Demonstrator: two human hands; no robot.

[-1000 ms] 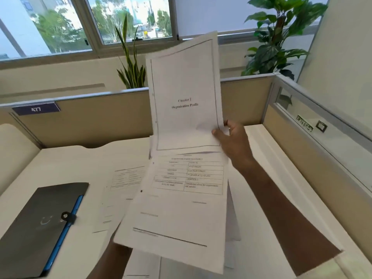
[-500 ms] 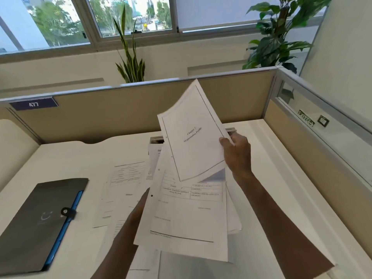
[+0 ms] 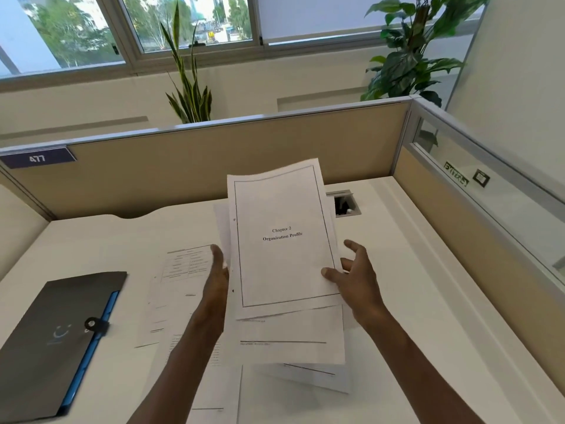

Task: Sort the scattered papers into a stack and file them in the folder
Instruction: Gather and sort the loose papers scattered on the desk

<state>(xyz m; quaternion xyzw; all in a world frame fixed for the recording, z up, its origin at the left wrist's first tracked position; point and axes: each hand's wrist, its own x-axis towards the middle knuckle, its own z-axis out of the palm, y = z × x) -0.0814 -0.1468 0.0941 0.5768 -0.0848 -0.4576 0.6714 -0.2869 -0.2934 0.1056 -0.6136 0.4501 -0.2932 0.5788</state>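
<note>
**Q:** What's on the desk, biggest first?

**A:** A white cubicle desk (image 3: 412, 270), walled by a tan partition (image 3: 214, 166). At my left, near the front edge, lies the dark grey folder (image 3: 58, 341), closed, its clasp done up, well apart from both hands. It waits there, I judge, because nothing is ready to go into it yet. Loose printed sheets (image 3: 183, 286) lie spread on the desk between the folder and me.

**Q:** And the papers you have up?

**A:** A fanned bundle of sheets (image 3: 290, 341), raised above the desk, with the "Chapter 2, Organization Profile" title page (image 3: 281, 240) on top (it sits higher than the pages beneath, so the edges do not line up). I judge I am squaring them into one stack.

**Q:** Your hands?

**A:** My left hand (image 3: 217, 280) stands edge-on against the bundle's left side, fingers straight, palm to the paper, bracing rather than clutching. My right hand (image 3: 354, 276) is at the title page's lower right corner: thumb pressed on the face of the sheet, the other fingers spread loosely behind and beside it. Whether those fingers touch the back of the bundle I cannot tell.
</note>
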